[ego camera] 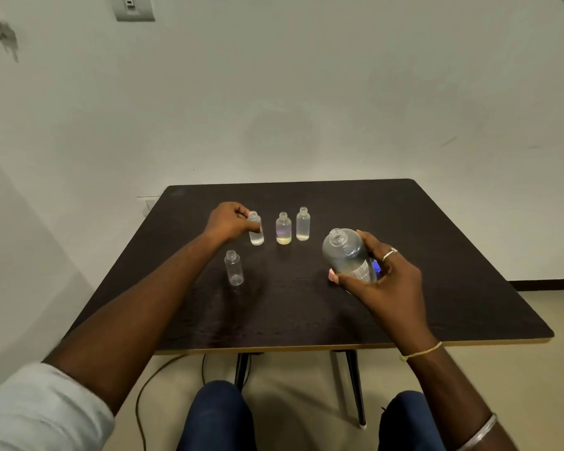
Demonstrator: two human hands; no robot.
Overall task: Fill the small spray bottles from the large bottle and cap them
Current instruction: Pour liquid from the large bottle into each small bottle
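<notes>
Head view, the only view supplied. A dark table [443, 242] stood against a pale wall, with the person seated at its near edge.

The left hand [230, 221] was at the far left of the table, its fingers and thumb curled round the upper part of the first small bottle [256, 232]. That bottle stood at the left end of a row of three, uncapped, with a shallow layer of clear liquid at its base; it lay on the right side of the hand, and its lower half was clear of the fingers.

The second small bottle [283, 228] stood just beside it to the right, uncapped, with a little yellowish liquid at the bottom. The third small bottle [302, 223] stood just beyond that, uncapped, also with a shallow layer of liquid. Neither was touched.

A fourth small bottle [234, 268] stood apart, nearer the person and beside the left forearm, uncapped and apparently empty.

The right hand [385, 278] gripped the large bottle [345, 253] round its lower body, thumb on the near side, fingers behind. The bottle was tilted, its open neck pointing up and to the left, away from the palm. Whether its base touched the table could not be determined. A ring [389, 254] was noted on one finger.
</notes>
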